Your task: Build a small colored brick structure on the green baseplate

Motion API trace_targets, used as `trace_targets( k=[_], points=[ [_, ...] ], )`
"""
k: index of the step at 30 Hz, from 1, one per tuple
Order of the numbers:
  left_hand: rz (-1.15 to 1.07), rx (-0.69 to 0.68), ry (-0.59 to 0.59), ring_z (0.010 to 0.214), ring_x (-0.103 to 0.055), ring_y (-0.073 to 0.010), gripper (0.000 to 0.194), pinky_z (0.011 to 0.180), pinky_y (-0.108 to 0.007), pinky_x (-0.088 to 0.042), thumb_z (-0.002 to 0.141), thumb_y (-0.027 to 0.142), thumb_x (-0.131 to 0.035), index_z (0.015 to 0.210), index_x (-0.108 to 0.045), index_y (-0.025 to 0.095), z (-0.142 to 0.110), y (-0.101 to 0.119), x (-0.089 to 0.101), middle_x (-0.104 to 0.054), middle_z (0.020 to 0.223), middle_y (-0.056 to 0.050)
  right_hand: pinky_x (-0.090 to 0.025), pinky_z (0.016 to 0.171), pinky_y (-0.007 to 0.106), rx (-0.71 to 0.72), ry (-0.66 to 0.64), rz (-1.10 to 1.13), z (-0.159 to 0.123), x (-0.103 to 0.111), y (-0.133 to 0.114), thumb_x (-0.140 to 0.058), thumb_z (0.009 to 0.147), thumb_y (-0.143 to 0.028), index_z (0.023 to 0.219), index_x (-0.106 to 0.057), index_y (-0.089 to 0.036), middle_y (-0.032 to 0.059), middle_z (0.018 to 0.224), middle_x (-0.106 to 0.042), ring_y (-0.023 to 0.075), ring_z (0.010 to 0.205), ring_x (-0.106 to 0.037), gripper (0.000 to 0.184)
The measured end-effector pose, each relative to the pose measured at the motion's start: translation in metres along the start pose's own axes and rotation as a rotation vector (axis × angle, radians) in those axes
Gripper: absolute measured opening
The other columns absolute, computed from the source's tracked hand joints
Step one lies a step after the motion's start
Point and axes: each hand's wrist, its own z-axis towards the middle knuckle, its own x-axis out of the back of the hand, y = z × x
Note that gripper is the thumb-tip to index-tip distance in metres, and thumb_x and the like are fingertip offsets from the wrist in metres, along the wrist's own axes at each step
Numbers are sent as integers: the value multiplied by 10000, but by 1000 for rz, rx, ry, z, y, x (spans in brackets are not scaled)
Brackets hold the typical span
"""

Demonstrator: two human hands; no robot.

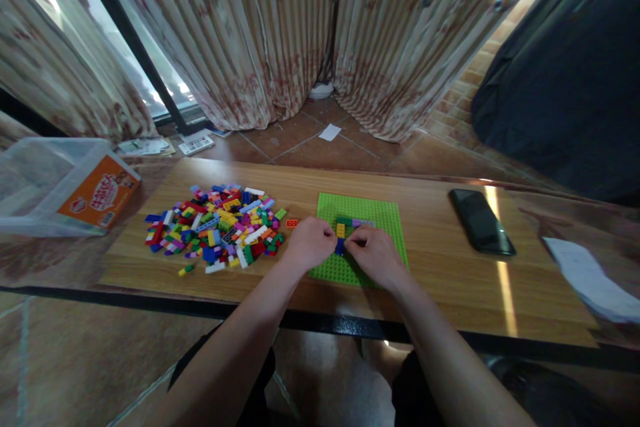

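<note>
On the green baseplate (390, 213) stand a green brick (343, 221), a purple brick (357, 222) to its right and a yellow brick (341, 231) just nearer to me. A dark blue brick (340, 247) follows in front of the yellow one. My left hand (313, 243), fingers curled together, is at the left side of the blue brick. From the right, my right hand (376, 252) pinches at the same brick with thumb and fingers. My fingers partly cover the contact, and the right hand hides part of the plate.
Left of the baseplate lies a heap of mixed bricks (220, 223), with a lone orange-red brick (292, 223) between them. A clear plastic bin (55, 180) with an orange label stands at the far left. To the right are a black phone (481, 221) and white paper (590, 277).
</note>
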Motion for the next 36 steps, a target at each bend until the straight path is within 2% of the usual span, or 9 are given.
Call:
trace_targets(
  k=[3, 9, 14, 21, 29, 36],
  points=[
    [-9, -34, -10, 585, -556, -139, 241, 585, -240, -415, 776, 168, -532, 731, -766, 134, -2, -1, 2, -654, 583, -29, -438, 750, 283, -3, -3, 15, 0, 1, 0, -574, 815, -181, 713, -759, -170, 56, 842, -723, 180, 833, -648, 212],
    [-88, -106, -169, 562, -559, -129, 209, 539, -225, -391, 748, 181, -547, 692, -741, 127, 0, -13, 7, -657, 587, -21, -445, 729, 276, 12, -23, 35, 0, 3, 2, -584, 816, -177, 706, -759, -176, 55, 829, -723, 172, 793, -645, 206],
    [-77, -131, -217, 562, -557, -130, 197, 544, -229, -389, 721, 200, -560, 675, -740, 133, 1, -17, 8, -666, 593, -18, -453, 748, 278, 8, -19, 30, 0, 4, 1, -589, 816, -176, 725, -766, -179, 52, 853, -726, 180, 827, -652, 200],
    [-34, -89, -217, 555, -546, -129, 193, 549, -234, -388, 705, 162, -563, 636, -743, 142, 0, -8, 10, -658, 569, -15, -457, 781, 284, 13, -14, 31, -1, 3, -1, -591, 813, -164, 703, -765, -186, 58, 844, -728, 202, 915, -657, 206],
    [5, -71, -169, 542, -535, -127, 200, 532, -234, -381, 695, 118, -562, 587, -728, 150, -1, -2, 10, -623, 520, -10, -458, 775, 279, 1, -24, 30, 0, 2, 1, -584, 814, -165, 716, -762, -180, 57, 863, -729, 188, 874, -657, 204],
    [79, -67, -114, 616, -588, -150, 203, 602, -246, -446, 697, 121, -571, 697, -771, 162, -4, -2, 5, -695, 640, -40, -452, 748, 282, 20, 0, 5, 0, 0, -1, -576, 803, -159, 697, -757, -180, 59, 835, -725, 185, 831, -651, 211]
  ],
)
